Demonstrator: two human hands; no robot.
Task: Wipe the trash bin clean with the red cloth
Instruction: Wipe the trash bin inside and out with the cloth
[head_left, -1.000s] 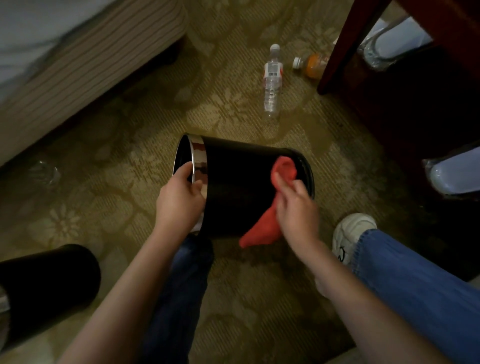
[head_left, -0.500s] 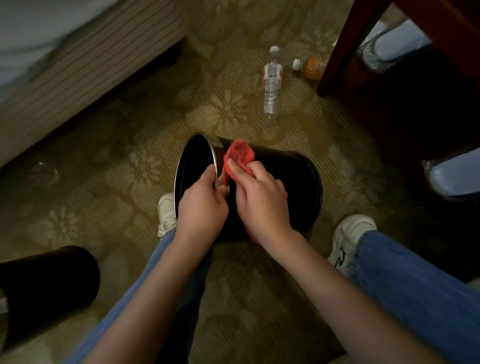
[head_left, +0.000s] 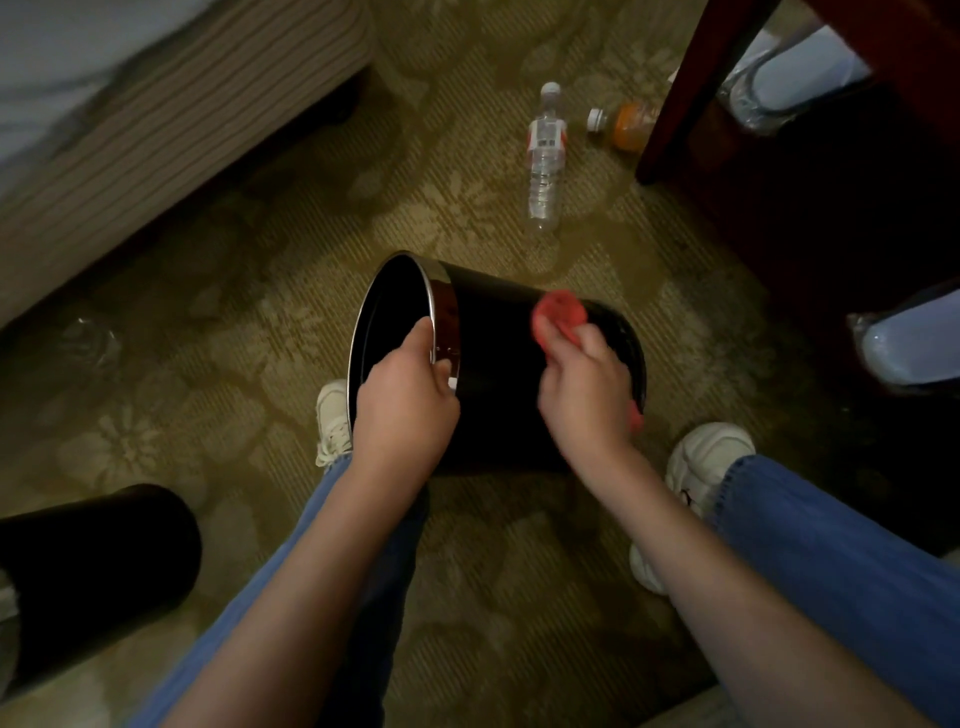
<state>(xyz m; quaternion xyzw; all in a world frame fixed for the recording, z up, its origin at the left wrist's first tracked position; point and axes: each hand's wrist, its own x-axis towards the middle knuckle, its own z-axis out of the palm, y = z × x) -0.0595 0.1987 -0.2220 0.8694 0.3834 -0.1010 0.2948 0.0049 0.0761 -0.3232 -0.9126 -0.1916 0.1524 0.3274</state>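
A black trash bin (head_left: 493, 332) with a chrome rim lies tipped on its side over the patterned carpet, its mouth facing left. My left hand (head_left: 408, 400) grips the rim, thumb inside the opening and fingers outside. My right hand (head_left: 587, 384) holds the red cloth (head_left: 560, 314) and presses it against the bin's outer wall near the base end. Most of the cloth is hidden under my hand; a bit shows at the hand's right side.
A second black bin (head_left: 93, 566) lies at lower left. A clear water bottle (head_left: 545, 156) and an orange drink bottle (head_left: 626, 124) lie on the carpet beyond. A striped bed base (head_left: 156, 135) is upper left, dark wooden furniture (head_left: 691, 88) upper right. My shoes flank the bin.
My right hand slid the cloth from beside the rim rightward along the bin's side toward its base. My left hand kept its grip on the rim.
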